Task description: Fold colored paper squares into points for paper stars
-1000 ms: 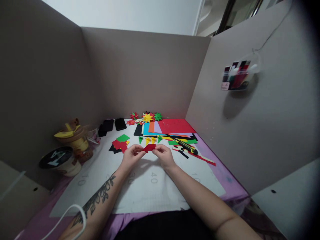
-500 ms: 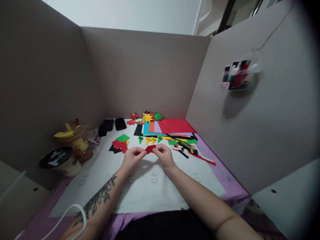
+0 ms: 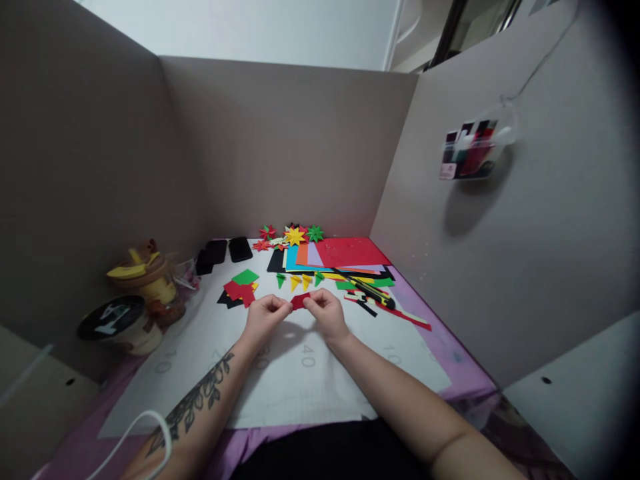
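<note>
A small folded piece of red paper is stretched between my two hands, a little above the white mat. My left hand pinches its left edge between thumb and fingers. At the other edge, my right hand pinches it the same way. Just beyond lie folded green paper pieces and folded yellow paper pieces in a row. Left of them is a loose pile of paper squares in red, green, yellow and black.
Coloured paper sheets are stacked at the back right, near a black-and-yellow cutter and paper strips. Folded paper stars stand at the back. Black phones and tubs are on the left; a white cable crosses my left forearm.
The red paper shows a slightly narrower face now. Both hands keep their pinch on it and have hardly moved; the view has shifted slightly.
</note>
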Available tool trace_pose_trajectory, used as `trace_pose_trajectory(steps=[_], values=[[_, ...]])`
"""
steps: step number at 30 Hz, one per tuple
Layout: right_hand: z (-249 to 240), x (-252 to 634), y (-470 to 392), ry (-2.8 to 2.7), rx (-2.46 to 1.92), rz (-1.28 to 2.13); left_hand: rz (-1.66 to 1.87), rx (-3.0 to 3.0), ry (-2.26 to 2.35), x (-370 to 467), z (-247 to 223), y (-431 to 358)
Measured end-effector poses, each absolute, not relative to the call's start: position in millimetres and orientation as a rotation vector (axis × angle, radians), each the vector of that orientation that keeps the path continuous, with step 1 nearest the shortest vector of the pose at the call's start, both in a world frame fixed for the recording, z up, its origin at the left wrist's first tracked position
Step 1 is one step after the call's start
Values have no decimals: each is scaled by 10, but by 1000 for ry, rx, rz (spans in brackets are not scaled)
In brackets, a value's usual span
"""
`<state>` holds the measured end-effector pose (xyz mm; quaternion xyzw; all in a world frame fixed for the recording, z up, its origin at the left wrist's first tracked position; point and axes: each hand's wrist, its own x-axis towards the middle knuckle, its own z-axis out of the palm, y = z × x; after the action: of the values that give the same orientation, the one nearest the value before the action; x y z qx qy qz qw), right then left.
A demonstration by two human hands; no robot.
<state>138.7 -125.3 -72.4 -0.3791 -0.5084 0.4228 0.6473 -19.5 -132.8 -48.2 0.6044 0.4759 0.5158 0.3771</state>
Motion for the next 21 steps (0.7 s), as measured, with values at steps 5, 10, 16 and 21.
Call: trace_pose_trajectory(steps=[5,10,16,21], values=[[-726,1382,-1260,-1156,-869,950,1319,1545,1220,-197,-498,-1326],[-738,1380,-1257,-1158,-873,934,1322,1548,1221,-199,-515,-1313],[-774,1351,-1233,-1148,-847,942,1346,1554,1205,-190,-546,-1302],[-783,1370,-1236,-1257,-869,789,1419,1606,1150,-190,-609,-1277]])
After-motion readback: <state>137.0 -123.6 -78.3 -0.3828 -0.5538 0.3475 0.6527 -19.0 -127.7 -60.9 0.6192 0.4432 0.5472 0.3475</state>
